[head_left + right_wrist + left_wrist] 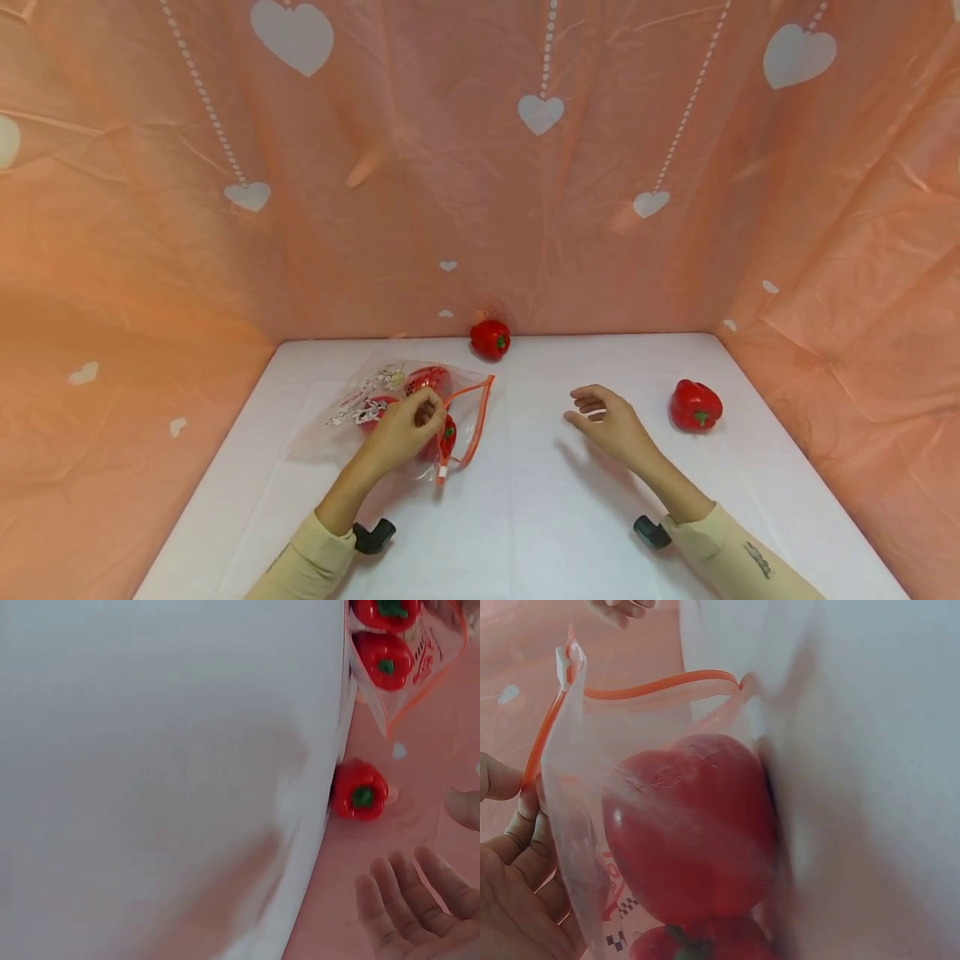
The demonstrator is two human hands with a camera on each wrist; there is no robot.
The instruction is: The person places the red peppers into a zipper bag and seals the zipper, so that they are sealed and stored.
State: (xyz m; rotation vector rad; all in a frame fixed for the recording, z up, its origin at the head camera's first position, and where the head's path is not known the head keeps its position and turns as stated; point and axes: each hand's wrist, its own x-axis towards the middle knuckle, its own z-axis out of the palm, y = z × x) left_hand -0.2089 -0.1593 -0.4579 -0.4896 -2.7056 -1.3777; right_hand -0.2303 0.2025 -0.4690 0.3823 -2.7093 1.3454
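A clear zip bag with orange edging lies on the left of the table, its mouth held apart and facing right. Inside it are several red bell peppers with green stems. My left hand pinches the bag's orange rim between thumb and fingertips, as the left wrist view shows. My right hand hovers over the table to the right of the bag, fingers loosely bent and holding nothing. One loose red bell pepper sits at the table's back edge, and another bell pepper lies to the right of my right hand.
The table has a white cover. Orange-pink cloth with white hearts hangs along the back and both sides. A white slider sits at the near end of the bag's orange edging.
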